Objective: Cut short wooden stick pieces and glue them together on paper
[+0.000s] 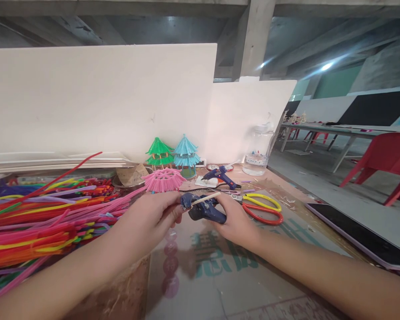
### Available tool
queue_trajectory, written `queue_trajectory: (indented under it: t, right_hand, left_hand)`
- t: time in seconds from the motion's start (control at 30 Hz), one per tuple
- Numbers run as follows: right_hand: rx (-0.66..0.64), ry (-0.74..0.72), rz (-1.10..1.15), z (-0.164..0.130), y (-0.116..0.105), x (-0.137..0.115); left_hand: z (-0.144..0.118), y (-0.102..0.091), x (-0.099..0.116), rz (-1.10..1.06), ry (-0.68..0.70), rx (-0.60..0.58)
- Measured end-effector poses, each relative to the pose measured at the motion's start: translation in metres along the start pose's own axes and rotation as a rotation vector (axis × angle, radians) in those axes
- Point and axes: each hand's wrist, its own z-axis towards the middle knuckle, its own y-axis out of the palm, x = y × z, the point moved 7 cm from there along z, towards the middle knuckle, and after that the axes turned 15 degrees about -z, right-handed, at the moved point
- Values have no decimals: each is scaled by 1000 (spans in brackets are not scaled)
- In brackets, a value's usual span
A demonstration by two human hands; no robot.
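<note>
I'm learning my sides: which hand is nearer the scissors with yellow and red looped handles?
Right. The right hand is just left of the scissors in view; the left hand is farther left, past the right one.

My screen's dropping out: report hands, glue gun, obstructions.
Right hand gripping glue gun; left hand at its end. Pale stick across it. Scissors beside right hand.
</note>
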Motion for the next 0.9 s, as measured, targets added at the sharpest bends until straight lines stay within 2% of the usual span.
queue_trajectory:
  t: [0.9]
  right_hand:
    - [-61, 28, 44, 1, 0, -2]
  left_hand:
    - [0, 0, 1, -25, -3, -27]
